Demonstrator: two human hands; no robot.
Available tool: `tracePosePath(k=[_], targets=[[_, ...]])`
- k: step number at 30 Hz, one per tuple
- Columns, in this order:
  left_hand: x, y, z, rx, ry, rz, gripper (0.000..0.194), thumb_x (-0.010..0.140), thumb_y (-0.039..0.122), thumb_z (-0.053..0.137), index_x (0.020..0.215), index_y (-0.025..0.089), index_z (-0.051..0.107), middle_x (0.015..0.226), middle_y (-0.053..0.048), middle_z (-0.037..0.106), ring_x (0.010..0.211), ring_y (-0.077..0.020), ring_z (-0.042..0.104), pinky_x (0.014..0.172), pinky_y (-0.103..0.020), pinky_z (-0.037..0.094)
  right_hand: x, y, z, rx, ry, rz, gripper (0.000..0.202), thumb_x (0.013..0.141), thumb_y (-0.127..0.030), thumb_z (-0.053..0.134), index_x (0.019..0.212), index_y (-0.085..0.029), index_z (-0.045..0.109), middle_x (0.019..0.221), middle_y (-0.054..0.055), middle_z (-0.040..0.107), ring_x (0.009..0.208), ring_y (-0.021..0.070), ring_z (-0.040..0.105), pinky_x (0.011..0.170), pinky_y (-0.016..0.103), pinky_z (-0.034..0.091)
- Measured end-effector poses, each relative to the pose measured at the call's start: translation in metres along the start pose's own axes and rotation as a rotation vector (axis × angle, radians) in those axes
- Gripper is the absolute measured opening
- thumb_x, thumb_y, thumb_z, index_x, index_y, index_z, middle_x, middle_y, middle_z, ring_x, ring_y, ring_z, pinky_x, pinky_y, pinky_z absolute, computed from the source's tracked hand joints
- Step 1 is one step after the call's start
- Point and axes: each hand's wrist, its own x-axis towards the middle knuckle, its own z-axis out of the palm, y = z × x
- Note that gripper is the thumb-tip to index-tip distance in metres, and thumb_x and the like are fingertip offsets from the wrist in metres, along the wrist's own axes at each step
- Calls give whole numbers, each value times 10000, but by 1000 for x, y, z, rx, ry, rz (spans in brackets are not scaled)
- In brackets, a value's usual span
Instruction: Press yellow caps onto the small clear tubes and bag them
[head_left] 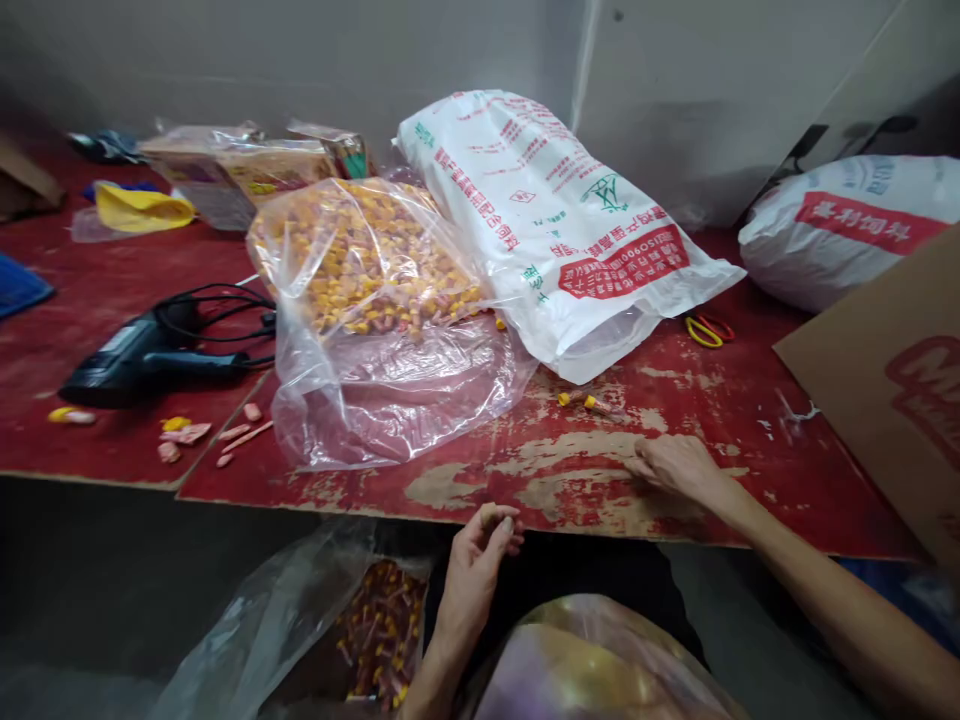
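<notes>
The left hand [480, 550] is curled at the near edge of the table [765, 420], thumb against fingers; the right hand [679, 465] reaches forward, fingers bent down, near two yellow-tipped pieces [600, 406]. Whether either grips anything, I cannot tell. A clear bag [397, 400] holds many similar pieces, a white sack [540, 200] beside it; below, more lie within a plastic liner [247, 610].

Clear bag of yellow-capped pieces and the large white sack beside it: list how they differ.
The clear bag is see-through, with no print visible; the white sack carries red and green print.
The clear bag shows many yellow-capped pieces; the white sack's contents, if any, are hidden.
The clear bag reaches nearer the table's front edge than the white sack.
Both rest on the red table.
</notes>
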Motion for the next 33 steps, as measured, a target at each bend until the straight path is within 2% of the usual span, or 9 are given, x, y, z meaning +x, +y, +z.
tracePosePath(k=[5, 11, 15, 18, 20, 23, 26, 29, 33], targets=[[18, -6, 31, -220, -135, -266, 320, 662, 384, 778, 807, 134, 641, 717, -44, 647, 592, -116, 583, 549, -210, 452, 15, -1, 13, -16, 31, -9, 311, 935, -226, 450, 710, -149, 651, 723, 113, 668, 663, 210, 627, 524, 281, 237], [29, -4, 61, -243, -213, -364, 378, 651, 376, 790, 853, 113, 608, 737, -65, 661, 599, -131, 609, 576, -228, 480, 20, 0, 12, 46, -32, -22, 257, 905, -198, 474, 732, -154, 659, 719, 96, 668, 665, 223, 624, 506, 273, 251], [33, -8, 76, -364, -191, -406, 431, 674, 392, 779, 956, 132, 581, 872, -96, 676, 769, -196, 658, 680, -291, 524, -1, -27, 24, 276, 204, -69, 282, 969, -241, 386, 865, -164, 636, 751, 71, 653, 675, 194, 612, 559, 262, 347], [35, -13, 79, -498, -183, -374, 417, 688, 377, 775, 974, 139, 587, 872, -63, 662, 761, -159, 640, 648, -249, 514, -19, -60, 33, 555, 455, -318, 289, 999, -283, 337, 1000, -162, 599, 902, 75, 637, 806, 179, 599, 687, 267, 423], [37, -15, 77, -551, -141, -333, 410, 658, 316, 802, 960, 143, 585, 807, -29, 650, 685, -126, 620, 602, -220, 498, -18, -68, 33, 626, 606, -410, 311, 996, -360, 359, 1102, -155, 567, 999, 99, 612, 901, 200, 571, 762, 294, 437], [39, -15, 71, -527, -89, -322, 459, 612, 281, 825, 966, 148, 564, 743, -15, 641, 585, -119, 594, 535, -229, 492, 12, -50, 26, 508, 738, -191, 299, 969, -331, 406, 1143, -143, 562, 1082, 132, 566, 975, 245, 518, 825, 348, 422], [38, -12, 66, -483, -87, -322, 492, 619, 290, 809, 1009, 150, 544, 729, -11, 636, 525, -111, 561, 459, -215, 459, 53, -17, 20, 301, 587, 59, 260, 916, -263, 505, 1136, -145, 579, 1161, 141, 526, 993, 280, 484, 821, 375, 402], [36, -11, 63, -470, -110, -336, 471, 628, 277, 790, 1005, 145, 540, 734, -9, 631, 522, -108, 558, 442, -207, 450, 70, 6, 14, 246, 429, -23, 231, 915, -255, 530, 1119, -160, 584, 1180, 123, 537, 1009, 259, 497, 809, 331, 386], [36, -13, 60, -467, -134, -348, 425, 627, 272, 781, 959, 138, 552, 723, -8, 624, 539, -110, 566, 458, -208, 460, 52, 26, -1, 237, 246, -87, 238, 972, -320, 420, 1029, -170, 596, 901, 68, 637, 788, 194, 578, 638, 258, 349]])
